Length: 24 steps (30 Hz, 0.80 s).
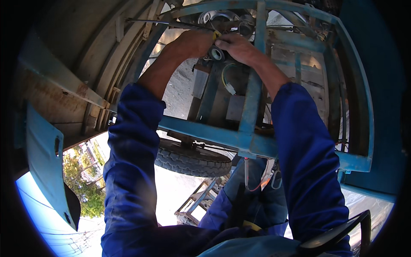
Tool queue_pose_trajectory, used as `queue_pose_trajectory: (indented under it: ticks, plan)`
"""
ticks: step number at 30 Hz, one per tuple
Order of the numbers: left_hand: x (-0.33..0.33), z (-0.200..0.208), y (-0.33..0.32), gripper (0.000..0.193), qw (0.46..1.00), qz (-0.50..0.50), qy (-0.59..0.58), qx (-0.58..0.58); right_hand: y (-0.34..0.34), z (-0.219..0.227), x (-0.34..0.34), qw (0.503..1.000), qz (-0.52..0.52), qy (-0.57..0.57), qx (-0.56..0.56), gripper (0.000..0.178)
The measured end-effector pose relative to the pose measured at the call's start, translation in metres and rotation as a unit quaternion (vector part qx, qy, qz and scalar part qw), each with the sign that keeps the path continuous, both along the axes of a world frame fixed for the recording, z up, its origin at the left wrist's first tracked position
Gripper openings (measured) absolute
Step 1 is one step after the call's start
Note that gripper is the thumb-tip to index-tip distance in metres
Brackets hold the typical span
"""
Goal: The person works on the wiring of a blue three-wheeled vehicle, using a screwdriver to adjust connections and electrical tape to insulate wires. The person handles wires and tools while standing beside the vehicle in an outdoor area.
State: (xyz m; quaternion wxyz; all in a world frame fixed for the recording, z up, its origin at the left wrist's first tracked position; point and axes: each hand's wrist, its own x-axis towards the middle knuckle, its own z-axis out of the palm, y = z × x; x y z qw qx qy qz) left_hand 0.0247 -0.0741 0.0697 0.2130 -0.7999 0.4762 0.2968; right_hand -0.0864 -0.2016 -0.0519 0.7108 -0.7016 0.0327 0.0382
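Both my hands meet over the blue metal frame (197, 129). My left hand (195, 44) is closed, its fingertips at a small yellow piece (216, 35); what they grip is hidden. My right hand (240, 48) is closed too, thumb and finger pinching beside the yellow piece. A dark roll of tape (216, 53) with a pale inner ring sits between the hands, touching the right fingertips. Below them hangs a loop of yellow-green wire (223, 76) ending in a white plug connector (230, 88).
A finned metal part (200, 82) lies left of the wires. Frame bars (252, 98) cross right of the hands. Below is a tyre (192, 159). A raised panel (64, 85) curves over the left. A red-handled tool (246, 171) hangs from the near bar, beside a mirror (334, 233).
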Motion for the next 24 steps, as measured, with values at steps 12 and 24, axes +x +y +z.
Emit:
queue_pose_trajectory:
  ticks: [12,24]
  plan:
    - [0.011,-0.01,0.008,0.028,0.804,0.531,0.261,-0.055,-0.01,0.002,-0.005,0.999,0.015,-0.017,0.036,0.036]
    - [0.004,-0.014,0.02,0.027,0.754,0.588,0.267,-0.123,-0.021,0.014,-0.006,0.992,0.054,0.082,0.084,0.05]
